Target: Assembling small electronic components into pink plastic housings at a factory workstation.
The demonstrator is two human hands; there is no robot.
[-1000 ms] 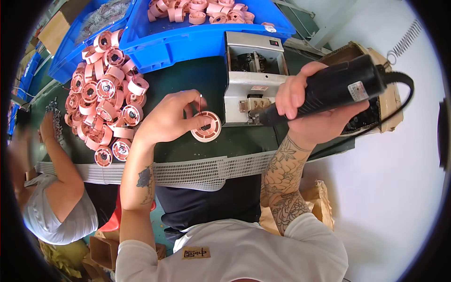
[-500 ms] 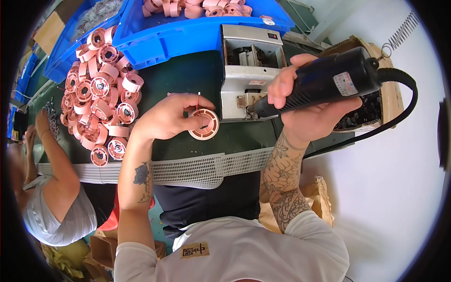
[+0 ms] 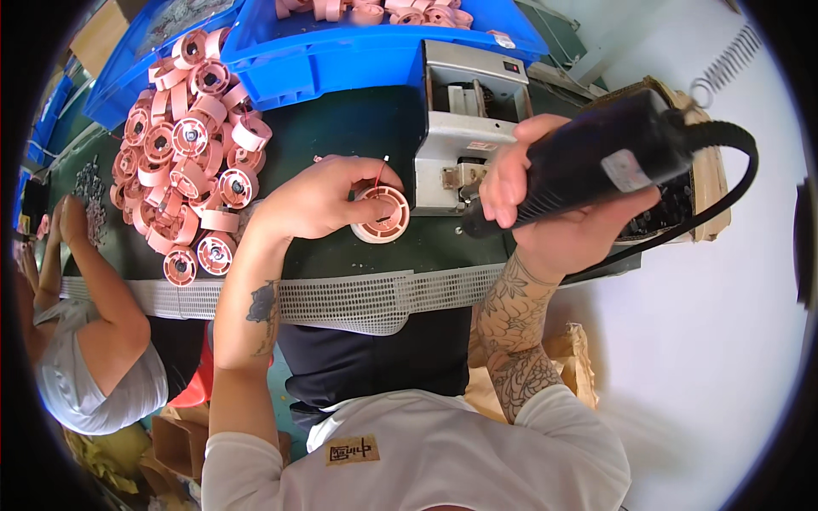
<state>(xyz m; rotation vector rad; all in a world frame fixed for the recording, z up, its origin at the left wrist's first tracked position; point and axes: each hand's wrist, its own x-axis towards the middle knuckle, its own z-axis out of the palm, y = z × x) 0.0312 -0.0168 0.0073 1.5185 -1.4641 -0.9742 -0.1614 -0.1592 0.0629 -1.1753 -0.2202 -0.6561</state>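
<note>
My left hand (image 3: 319, 203) pinches a round pink plastic housing (image 3: 394, 226) with spokes over the green bench. A short red wire rises from the housing beside my fingers. In my right hand (image 3: 550, 232) is a black electric screwdriver (image 3: 588, 157), held slanting with its nose down and to the left. Its shiny tip sits just off the front of a grey screw feeder (image 3: 467, 129), right of the housing and apart from it. Whether a screw is on the tip is too small to tell. A coil spring (image 3: 734, 58) and a black cable join the screwdriver's back end.
Left of my hand is a heap of pink housings (image 3: 189, 177). Behind it stands a blue bin (image 3: 285, 78) holding more. A cardboard box (image 3: 714, 192) of dark parts is at the right. White mesh (image 3: 341, 307) lines the bench edge. A co-worker's arm (image 3: 111, 294) is far left.
The screwdriver's tip has come away from the feeder's front, toward me. My left hand still holds the housing, now slightly higher and further right in view. The whole view has shifted a little.
</note>
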